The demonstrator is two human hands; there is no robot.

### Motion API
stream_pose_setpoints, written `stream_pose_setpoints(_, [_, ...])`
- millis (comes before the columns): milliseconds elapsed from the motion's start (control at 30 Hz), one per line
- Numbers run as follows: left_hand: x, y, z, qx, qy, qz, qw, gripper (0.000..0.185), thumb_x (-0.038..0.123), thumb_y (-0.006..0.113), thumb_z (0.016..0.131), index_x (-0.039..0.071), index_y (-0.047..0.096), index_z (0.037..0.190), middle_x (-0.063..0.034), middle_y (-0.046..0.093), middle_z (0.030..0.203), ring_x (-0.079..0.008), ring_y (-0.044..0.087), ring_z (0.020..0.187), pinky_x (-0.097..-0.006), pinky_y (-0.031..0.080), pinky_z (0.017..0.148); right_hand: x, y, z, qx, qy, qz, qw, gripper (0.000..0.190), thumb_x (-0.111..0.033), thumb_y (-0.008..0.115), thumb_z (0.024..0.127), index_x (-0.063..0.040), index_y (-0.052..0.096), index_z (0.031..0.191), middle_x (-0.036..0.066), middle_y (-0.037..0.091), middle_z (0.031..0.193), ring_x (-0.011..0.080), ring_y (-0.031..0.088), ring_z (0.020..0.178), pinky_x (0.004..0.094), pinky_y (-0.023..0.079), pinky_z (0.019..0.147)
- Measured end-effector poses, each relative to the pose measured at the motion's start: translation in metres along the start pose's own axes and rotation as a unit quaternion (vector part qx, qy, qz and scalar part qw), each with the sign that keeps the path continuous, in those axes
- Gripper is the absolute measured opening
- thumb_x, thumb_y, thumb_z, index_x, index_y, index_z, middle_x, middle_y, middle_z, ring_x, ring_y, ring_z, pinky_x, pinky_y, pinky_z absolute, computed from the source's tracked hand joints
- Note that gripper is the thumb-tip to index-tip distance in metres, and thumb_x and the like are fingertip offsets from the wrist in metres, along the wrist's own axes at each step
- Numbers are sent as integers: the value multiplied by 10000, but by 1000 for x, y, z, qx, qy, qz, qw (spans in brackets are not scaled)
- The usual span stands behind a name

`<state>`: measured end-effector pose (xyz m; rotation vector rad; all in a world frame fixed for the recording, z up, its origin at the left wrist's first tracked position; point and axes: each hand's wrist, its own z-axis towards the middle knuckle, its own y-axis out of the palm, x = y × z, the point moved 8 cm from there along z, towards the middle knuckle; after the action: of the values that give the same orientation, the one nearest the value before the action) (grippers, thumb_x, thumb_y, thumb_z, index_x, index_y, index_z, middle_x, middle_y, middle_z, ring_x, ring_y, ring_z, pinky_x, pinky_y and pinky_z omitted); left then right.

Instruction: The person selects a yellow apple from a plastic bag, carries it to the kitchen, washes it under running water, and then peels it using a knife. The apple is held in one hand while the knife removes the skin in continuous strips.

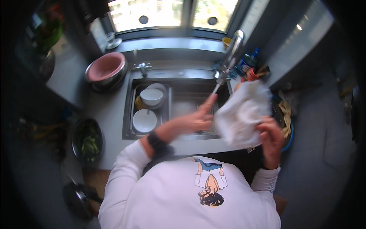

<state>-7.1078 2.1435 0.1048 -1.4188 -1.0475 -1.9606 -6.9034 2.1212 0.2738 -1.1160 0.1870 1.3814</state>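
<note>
My left hand (200,118) reaches over the steel sink (126,114), blurred by motion. Its index finger points toward the thin stream of water (216,89) from the chrome tap (233,53), and nothing shows in its grasp. At the sink's right edge, my right hand (270,136) grips a crumpled white cloth (243,114); it might instead be a thin bag, as blur hides the weave. Two white bowls, one upper (151,96) and one lower (144,120), sit in the sink's left part. Behind the upper bowl is another pale dish, partly hidden.
A pink basin (106,67) rests in metal bowls at the back left. Leafy greens (91,144) fill a dark-looking bowl on the left counter. Bottles (248,61) crowd the right corner. A lidded pan (81,197) lies lower left; a blue-rimmed container (290,140) stands right.
</note>
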Motion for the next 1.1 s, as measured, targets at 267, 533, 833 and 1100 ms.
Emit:
stream_pose_setpoints(267, [51,74,22,-116,103,-315,936,964,657,633,795,136,252,1511,-122,470,1391,-256,512,1269,-423,455,1057,-32,53,35,-90,-295,-152,939,774,-431,725,829,-3,444,1410,238,509,1376,424,468,1290,527,359,1070])
stream_pose_setpoints(533, [23,51,39,155,276,-420,851,304,284,600,954,46,543,1134,-65,568,1058,-151,505,1097,-274,413,1013,47,124,37,11,-96,258,961,566,-474,520,907,33,506,1158,141,544,992,187,548,882,353,477,793])
stream_pose_setpoints(833, [59,37,19,345,316,183,865,166,89,492,1010,92,444,851,-56,564,937,-150,561,1040,-277,326,1138,45,141,50,-83,46,613,784,491,-480,456,952,-42,484,1172,96,480,999,195,464,831,290,421,845])
stream_pose_setpoints(1100, [100,50,-34,176,363,-81,911,747,58,716,861,110,318,1491,-78,547,1204,-138,548,1107,-275,436,971,17,137,38,-169,123,718,664,724,-399,625,916,-67,321,1483,122,450,1456,266,469,1320,382,447,1052])
